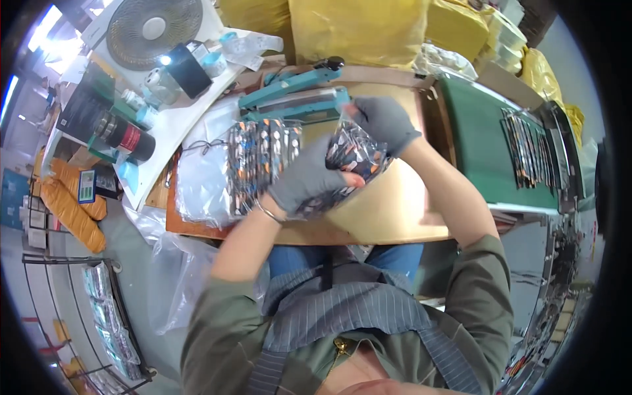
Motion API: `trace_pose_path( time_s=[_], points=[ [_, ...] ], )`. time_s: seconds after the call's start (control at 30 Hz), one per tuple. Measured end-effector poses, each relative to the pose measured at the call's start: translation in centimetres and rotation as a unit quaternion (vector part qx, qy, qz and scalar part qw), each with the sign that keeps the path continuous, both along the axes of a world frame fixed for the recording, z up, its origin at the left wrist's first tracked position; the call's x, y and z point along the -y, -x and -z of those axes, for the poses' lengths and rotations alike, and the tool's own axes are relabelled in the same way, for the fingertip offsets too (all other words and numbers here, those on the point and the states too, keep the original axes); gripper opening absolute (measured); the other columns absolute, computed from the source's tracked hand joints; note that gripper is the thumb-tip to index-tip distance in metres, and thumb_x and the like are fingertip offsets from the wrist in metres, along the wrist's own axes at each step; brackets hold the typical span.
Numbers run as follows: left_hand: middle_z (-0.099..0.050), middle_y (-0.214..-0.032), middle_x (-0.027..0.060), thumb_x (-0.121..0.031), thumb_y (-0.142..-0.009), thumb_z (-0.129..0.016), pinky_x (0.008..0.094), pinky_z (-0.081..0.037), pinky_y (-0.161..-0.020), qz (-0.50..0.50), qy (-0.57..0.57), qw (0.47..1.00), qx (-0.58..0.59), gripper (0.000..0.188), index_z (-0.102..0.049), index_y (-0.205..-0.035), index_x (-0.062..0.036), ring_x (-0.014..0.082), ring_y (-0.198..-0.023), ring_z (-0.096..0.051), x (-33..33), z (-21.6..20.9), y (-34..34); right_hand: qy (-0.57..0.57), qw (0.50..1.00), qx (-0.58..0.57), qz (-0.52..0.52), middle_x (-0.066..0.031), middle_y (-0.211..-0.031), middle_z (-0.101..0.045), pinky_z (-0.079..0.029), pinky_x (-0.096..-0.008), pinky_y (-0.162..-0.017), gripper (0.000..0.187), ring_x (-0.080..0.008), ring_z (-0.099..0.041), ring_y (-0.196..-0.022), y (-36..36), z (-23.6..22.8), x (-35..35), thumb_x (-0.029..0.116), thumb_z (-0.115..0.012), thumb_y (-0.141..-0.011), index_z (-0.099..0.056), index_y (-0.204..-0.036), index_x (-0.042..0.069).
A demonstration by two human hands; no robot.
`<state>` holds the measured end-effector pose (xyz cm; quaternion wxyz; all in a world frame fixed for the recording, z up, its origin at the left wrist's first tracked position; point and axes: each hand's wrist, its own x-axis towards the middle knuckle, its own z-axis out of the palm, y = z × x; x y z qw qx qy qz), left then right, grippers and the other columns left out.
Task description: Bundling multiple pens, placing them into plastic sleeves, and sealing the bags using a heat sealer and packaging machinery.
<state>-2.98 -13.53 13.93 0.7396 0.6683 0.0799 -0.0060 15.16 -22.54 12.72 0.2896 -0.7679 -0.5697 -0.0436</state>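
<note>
Packet point(359, 148) of dark patterned pieces in clear film, shown slanting above the middle of the bench point(405, 214), between near and far edges. The gray-gloved left hand point(299, 181) is gripping its lower part, the thumb tip showing bare; the gray-gloved right hand point(385, 122) is bunching closed near its upper end and appears to be pinching the film, though its fingertips are partly hidden. Whether the packet's mouth is open, one cannot tell; if it is, a slackening left grip could be letting pieces slide out. A hard pull from the right could be stretching or splitting the thin film. Toward the bench's far edge, a teal long-armed device point(293, 99) is standing close to the right hand, and loose film could be catching on it. A metal bracelet point(268, 209) is hanging at the left wrist beside a row of similar wrapped pieces point(263, 155); a careless sweep could be dragging these askew. Clear bags point(201, 187) are lying near the bench's left edge, where a brushing sleeve could be sending them over.
</note>
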Motion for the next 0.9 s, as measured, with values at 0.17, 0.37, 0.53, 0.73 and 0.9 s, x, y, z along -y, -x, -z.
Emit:
trace_pose_path(
  time_s=[0.17, 0.37, 0.53, 0.73, 0.9],
  points=[
    [-0.063, -0.087, 0.0046, -0.025, -0.070, -0.077, 0.0229, -0.045, -0.071, -0.259, -0.157, 0.952, 0.043, 0.047, -0.056, -0.103, 0.0003, 0.0077, -0.075, -0.055, -2.4, 4.8, -2.0, 0.119, 0.944, -0.307, 0.023, -0.0036, -0.070, -0.058, -0.043, -0.0317, -0.063, 0.068, -0.0141, -0.052, -0.066, -0.5, -1.0, -4.3, 0.063, -0.040, -0.088, -0.061, -0.077, -0.001],
    [-0.063, -0.077, -0.0014, -0.015, -0.079, -0.068, 0.0197, -0.042, -0.065, -0.401, 0.043, 0.908, 0.111, 0.013, -0.065, -0.079, -0.0024, 0.0045, -0.069, -0.053, -6.4, 4.5, -4.4, 0.057, 0.875, -0.465, -0.122, 0.0034, -0.065, -0.048, -0.037, -0.0258, -0.057, 0.048, -0.0073, -0.044, -0.061, -1.3, -0.1, -5.1, 0.050, -0.050, -0.089, -0.056, -0.073, 0.005],
    [-0.066, -0.089, 0.0019, -0.020, -0.076, -0.073, 0.0244, -0.046, -0.075, -0.194, 0.016, 0.980, -0.045, 0.031, -0.065, -0.099, -0.0014, 0.0085, -0.081, -0.058, -7.0, 6.1, -2.9, -0.028, 0.995, 0.035, -0.086, -0.0098, -0.056, -0.055, -0.042, -0.0375, -0.052, 0.023, -0.0223, -0.056, -0.052, -1.9, 2.5, -5.3, 0.026, -0.063, -0.084, -0.056, -0.080, 0.005],
    [-0.063, -0.101, 0.0062, -0.020, -0.066, -0.081, 0.0268, -0.046, -0.082, -0.227, 0.100, 0.968, -0.032, 0.053, -0.060, -0.108, 0.0040, 0.0140, -0.088, -0.059, -6.8, 10.6, -4.4, -0.100, 0.985, 0.001, 0.141, -0.0131, -0.074, -0.061, -0.046, -0.0445, -0.062, 0.025, -0.0338, -0.059, -0.069, -7.0, 4.2, -10.9, 0.033, -0.058, -0.083, -0.059, -0.089, 0.008],
    [-0.064, -0.093, 0.0069, -0.029, -0.066, -0.080, 0.0251, -0.046, -0.074, -0.294, 0.084, 0.947, -0.095, 0.047, -0.064, -0.097, 0.0027, 0.0143, -0.078, -0.060, -11.4, 12.6, -7.2, 0.005, 0.988, 0.105, 0.109, -0.0097, -0.085, -0.059, -0.047, -0.0424, -0.066, 0.015, -0.0320, -0.059, -0.078, -7.3, 0.1, -15.5, 0.026, -0.057, -0.078, -0.060, -0.082, 0.011]
  ],
)
